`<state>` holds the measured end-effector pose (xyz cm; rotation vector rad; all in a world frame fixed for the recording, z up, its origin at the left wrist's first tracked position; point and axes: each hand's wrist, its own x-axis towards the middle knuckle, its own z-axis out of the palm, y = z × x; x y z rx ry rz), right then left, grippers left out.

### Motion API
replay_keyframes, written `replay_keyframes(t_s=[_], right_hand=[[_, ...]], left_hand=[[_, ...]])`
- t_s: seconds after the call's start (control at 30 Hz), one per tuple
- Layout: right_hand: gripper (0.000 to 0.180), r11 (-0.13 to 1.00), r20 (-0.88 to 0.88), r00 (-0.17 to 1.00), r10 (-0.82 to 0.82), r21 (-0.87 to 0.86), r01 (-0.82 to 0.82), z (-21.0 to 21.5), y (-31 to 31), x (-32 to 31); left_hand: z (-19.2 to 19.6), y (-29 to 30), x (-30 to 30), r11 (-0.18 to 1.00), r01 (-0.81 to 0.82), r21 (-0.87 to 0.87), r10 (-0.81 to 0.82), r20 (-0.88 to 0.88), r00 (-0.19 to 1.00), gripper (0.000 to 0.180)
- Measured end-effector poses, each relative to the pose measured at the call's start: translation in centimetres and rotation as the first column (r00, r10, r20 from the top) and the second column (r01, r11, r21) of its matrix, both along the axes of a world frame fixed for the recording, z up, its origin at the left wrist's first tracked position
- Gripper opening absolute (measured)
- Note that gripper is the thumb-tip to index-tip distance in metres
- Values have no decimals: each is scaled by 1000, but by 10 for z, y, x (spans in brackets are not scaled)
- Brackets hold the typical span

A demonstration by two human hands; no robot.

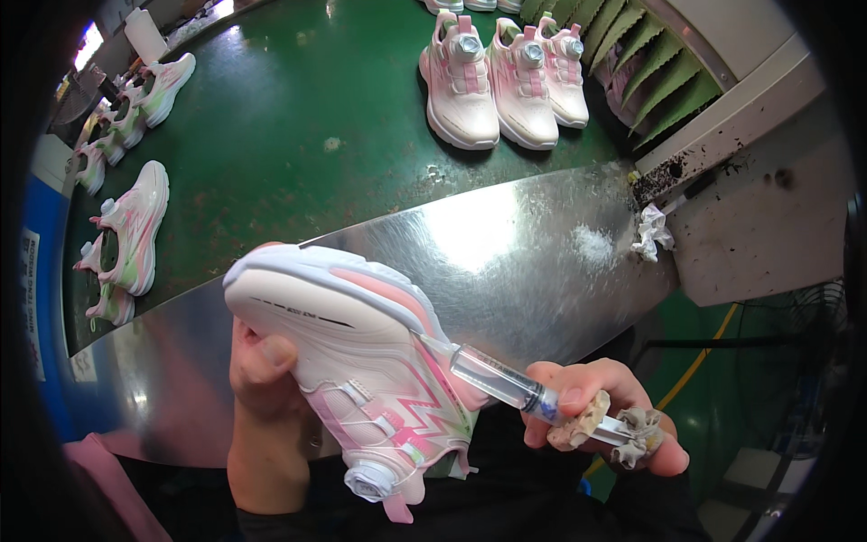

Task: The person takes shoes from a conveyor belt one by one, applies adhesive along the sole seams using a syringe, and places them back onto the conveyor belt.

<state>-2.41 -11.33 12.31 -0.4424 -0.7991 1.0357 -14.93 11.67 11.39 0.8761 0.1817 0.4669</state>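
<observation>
A pink and white sneaker (352,334) lies tilted in my left hand (265,366), which grips it near the toe; some fingers are hidden behind the shoe. A white dial with laces sits at the shoe's lower end. My right hand (596,397) is closed round a clear syringe (497,378) holding clear liquid. Beige and grey wrapping covers its flange and plunger end. The syringe's narrow tip meets the seam between the sneaker's upper and its sole, or lies just beside it; I cannot tell whether it touches.
A shiny metal ledge (542,262) borders the green table surface (289,117). Three similar sneakers (461,90) stand at the far right, with more (135,226) along the left. Green flaps (664,81) hang at an opening on the right. Crumpled white paper (652,233) lies near the ledge's right end.
</observation>
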Motion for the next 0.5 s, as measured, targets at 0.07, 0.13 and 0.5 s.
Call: replay_keyframes(t_s=[0.07, 0.13, 0.5], right_hand=[[105, 1000, 6, 1000, 7, -9, -7, -6, -2, 1], [105, 1000, 13, 1000, 11, -21, -11, -9, -4, 1], [89, 964, 173, 975, -136, -204, 171, -10, -24, -9]], left_hand=[[-6, 6, 1, 999, 27, 17, -27, -20, 999, 67], [-12, 10, 1, 1000, 25, 17, -24, -17, 1000, 67], [-32, 24, -11, 993, -101, -61, 97, -64, 993, 55]])
